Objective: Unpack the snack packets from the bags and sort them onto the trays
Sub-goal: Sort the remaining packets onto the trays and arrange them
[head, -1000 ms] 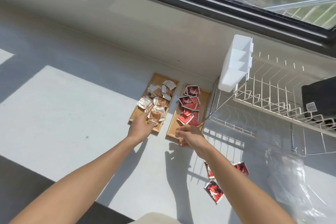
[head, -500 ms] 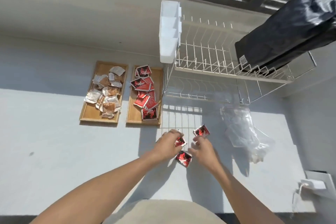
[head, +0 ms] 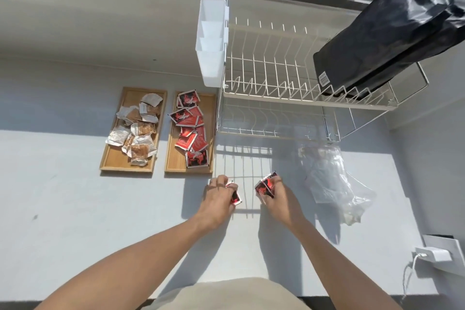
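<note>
Two wooden trays lie side by side on the white counter. The left tray (head: 113, 162) holds several brown-and-white snack packets (head: 137, 128). The right tray (head: 210, 118) holds several red packets (head: 190, 131). Just in front of the right tray, my left hand (head: 219, 196) is closed on a red packet (head: 235, 197). My right hand (head: 275, 197) grips red packets (head: 265, 184) lifted a little off the counter. An empty clear plastic bag (head: 332, 184) lies crumpled to the right. A black bag (head: 392, 35) rests on the dish rack.
A white wire dish rack (head: 289, 78) with a white cutlery holder (head: 211, 40) stands behind the hands, against the wall under the window. A white charger and cable (head: 431, 254) sit at the counter's right edge.
My hands left the trays and came to the loose red packets on the counter; both have now picked packets up. The view swung right and down.
</note>
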